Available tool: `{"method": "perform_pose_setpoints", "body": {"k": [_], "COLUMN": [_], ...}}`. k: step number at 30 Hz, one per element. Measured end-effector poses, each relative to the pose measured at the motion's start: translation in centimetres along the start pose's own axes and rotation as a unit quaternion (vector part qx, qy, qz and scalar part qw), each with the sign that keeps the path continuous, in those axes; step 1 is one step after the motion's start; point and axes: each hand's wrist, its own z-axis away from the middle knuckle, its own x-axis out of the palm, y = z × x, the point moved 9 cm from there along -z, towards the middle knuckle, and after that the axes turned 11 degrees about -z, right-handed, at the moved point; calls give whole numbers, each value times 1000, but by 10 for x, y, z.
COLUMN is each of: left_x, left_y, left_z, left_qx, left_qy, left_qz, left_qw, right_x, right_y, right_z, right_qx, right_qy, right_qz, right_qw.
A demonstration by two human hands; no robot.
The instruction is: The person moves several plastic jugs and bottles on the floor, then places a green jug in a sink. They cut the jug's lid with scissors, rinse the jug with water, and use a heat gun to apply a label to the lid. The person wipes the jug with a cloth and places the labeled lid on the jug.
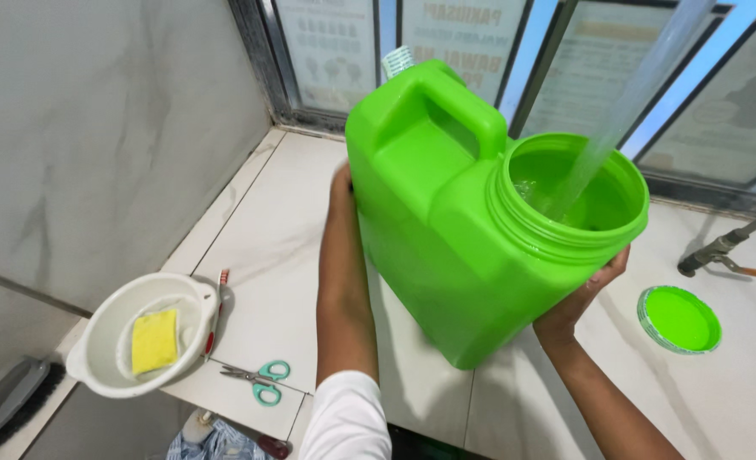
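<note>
both hands hold a green jug (446, 230) above the white bench (259, 255), tilted with its wide mouth toward 2 o'clock. the left hand (341, 192) presses flat on the jug's side at 9 o'clock, fingers hidden behind it. the right hand (584, 298) is clamped on the jug from below, at 4 o'clock, just under the threaded rim. a stream of water (616, 111) comes down from 1 o'clock into the open mouth, and some water already stands inside. the jug has a handle on top and a small clear cap behind it. a green lid (678, 319) lies flat on the bench at 3 o'clock, near the right hand but apart from it. at 8 o'clock is a white bowl (105, 341) with a yellow sponge (155, 341) in it, and scissors (259, 381) lie just beside the bowl. a tap handle (723, 251) shows at 3 o'clock
</note>
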Motion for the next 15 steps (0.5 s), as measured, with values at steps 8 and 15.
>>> {"method": "perform_pose_setpoints", "body": {"k": [8,15], "left_x": [24,187], "left_y": [-117,-86], "left_z": [148,254], "left_qx": [-105,-22], "left_qy": [394,475], "left_qz": [256,140], "left_qw": [877,868], "right_x": [1,-3], "right_y": [-4,36], "right_z": [8,11], "right_qx": [-69,5], "right_qy": [2,33], "right_qz": [90,-116], "right_qw": [994,993]}}
